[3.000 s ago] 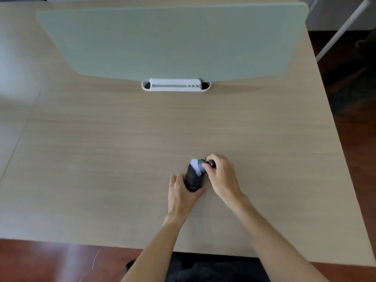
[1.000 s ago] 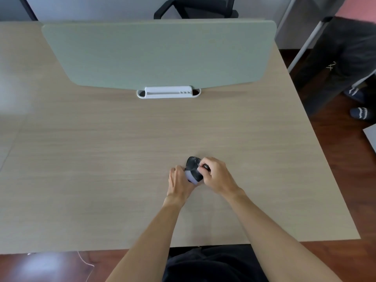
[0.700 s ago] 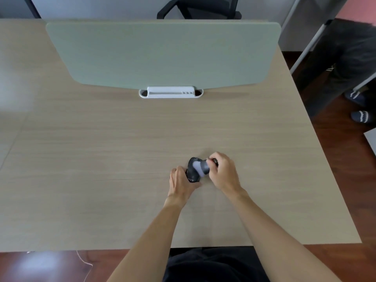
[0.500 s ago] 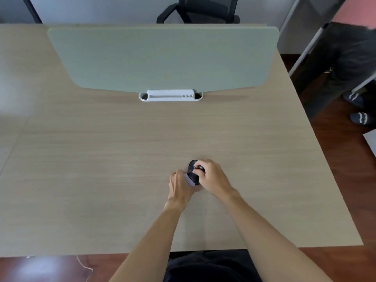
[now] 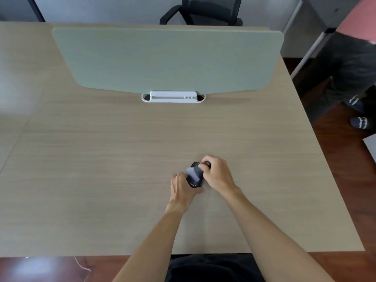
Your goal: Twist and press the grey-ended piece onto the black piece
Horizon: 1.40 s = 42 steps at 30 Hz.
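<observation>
- Head view, centre: a small black object (image 5: pixel 195 177) with white lettering on its side sits on the table (image 5: pixel 101 169), towards the near edge and a little right of the middle, between the person's two hands.
- Left hand (image 5: pixel 183 189): it grips the lower part of the black object, fingers curled round its left side and thumb lying under its near end.
- Right hand (image 5: pixel 217 175): its fingers are curled over the far end of the black object and pinch a dark round part there; how that part joins the body cannot be told.
- Pale patch (image 5: pixel 191 172): a blurred light-grey area lies on top of the black object, just beside the left fingertips; its nature is unclear.
- Forearms: both are bare and reach in from the bottom edge, the left one steeper than the right.
- Far side of the table: a pale green divider panel (image 5: pixel 168 60) stands upright across the width, held in a white bracket (image 5: pixel 173 96) at the middle of its lower edge.
- Behind the panel: a black office chair (image 5: pixel 203 11) is partly visible.
- Right edge: a second person (image 5: pixel 354 58) in dark trousers and a pink top stands on the dark wooden floor (image 5: pixel 335 159), well apart from the hands.
</observation>
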Each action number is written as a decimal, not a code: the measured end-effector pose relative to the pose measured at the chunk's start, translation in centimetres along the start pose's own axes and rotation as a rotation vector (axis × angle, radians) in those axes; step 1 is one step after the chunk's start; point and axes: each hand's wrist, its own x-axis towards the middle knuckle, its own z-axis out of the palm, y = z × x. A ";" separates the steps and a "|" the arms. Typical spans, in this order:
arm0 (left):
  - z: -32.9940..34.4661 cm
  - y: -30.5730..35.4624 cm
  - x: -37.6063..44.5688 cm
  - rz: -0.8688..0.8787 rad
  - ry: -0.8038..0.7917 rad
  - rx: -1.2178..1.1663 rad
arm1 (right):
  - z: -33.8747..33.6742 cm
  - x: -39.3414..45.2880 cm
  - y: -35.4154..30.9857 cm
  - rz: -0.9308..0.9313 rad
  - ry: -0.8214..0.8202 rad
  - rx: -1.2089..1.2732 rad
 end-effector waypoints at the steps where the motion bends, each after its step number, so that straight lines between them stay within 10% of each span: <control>1: 0.0 0.0 0.0 -0.003 -0.005 0.006 | -0.3 0.2 0.5 0.006 0.079 -0.047; 9: -0.1 -0.2 -0.2 -0.008 -0.009 -0.028 | -1.8 -1.7 -0.1 -0.026 0.013 0.236; 17: -0.3 0.2 -0.2 0.007 -0.001 0.015 | -1.3 -1.0 1.9 0.116 0.201 0.020; 35: -0.9 1.3 -0.4 -0.033 -0.016 0.027 | -1.4 2.8 -2.0 0.246 -0.078 0.136; 42: -1.1 1.5 -0.5 -0.032 -0.011 0.018 | -1.7 3.8 -1.9 0.188 0.046 -0.012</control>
